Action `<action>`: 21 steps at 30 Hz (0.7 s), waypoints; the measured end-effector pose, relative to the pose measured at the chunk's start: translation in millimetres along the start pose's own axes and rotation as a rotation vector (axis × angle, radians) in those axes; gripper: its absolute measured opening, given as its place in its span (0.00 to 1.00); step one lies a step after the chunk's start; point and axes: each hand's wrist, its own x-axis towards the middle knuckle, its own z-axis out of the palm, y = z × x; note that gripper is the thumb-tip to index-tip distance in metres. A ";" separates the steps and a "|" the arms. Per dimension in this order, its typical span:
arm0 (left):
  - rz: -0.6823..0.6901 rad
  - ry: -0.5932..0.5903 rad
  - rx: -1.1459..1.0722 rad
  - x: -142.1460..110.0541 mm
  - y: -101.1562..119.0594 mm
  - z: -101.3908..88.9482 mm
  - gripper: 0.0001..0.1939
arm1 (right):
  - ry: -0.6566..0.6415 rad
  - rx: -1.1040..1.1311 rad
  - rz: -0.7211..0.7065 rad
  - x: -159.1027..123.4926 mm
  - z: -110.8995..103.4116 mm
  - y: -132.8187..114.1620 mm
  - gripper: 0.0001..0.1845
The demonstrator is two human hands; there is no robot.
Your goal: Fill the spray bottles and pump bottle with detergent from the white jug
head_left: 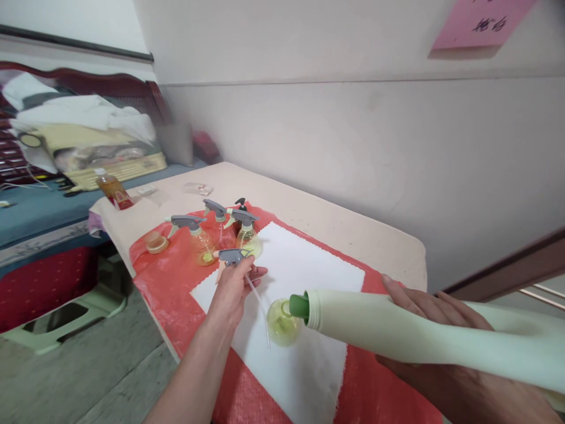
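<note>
My left hand [238, 284] is closed around a grey spray trigger head [230, 255], whose clear dip tube [263, 309] hangs down beside the open bottle. That round, yellowish, see-through spray bottle [283, 325] stands upright on a white sheet. My right hand [435, 312] grips a pale green plastic jug [366, 323] with a threaded neck and a dark green pour spout [299, 306]. The jug is tipped nearly level, its spout over or close beside the bottle's mouth. Whether liquid is flowing I cannot tell.
Several capped spray bottles [202, 244] and a dark pump bottle [241, 205] stand behind. A round tan container [155, 242] sits on red plastic sheeting [165, 288]. A drink bottle [113, 189] is at the table's left edge. A red stool [53, 288] stands left; the wall [353, 153] borders the table.
</note>
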 end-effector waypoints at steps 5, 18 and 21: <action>-0.002 0.012 -0.001 -1.5 1.3 1.6 0.14 | 0.007 0.019 0.022 0.5 -0.9 0.1 0.27; -0.013 0.009 0.003 0.8 -0.2 0.1 0.14 | -0.020 -0.023 -0.014 -0.6 -6.5 0.7 0.28; -0.010 0.016 0.005 0.8 -0.4 0.5 0.15 | -0.043 -0.053 -0.036 -1.8 -8.4 0.9 0.26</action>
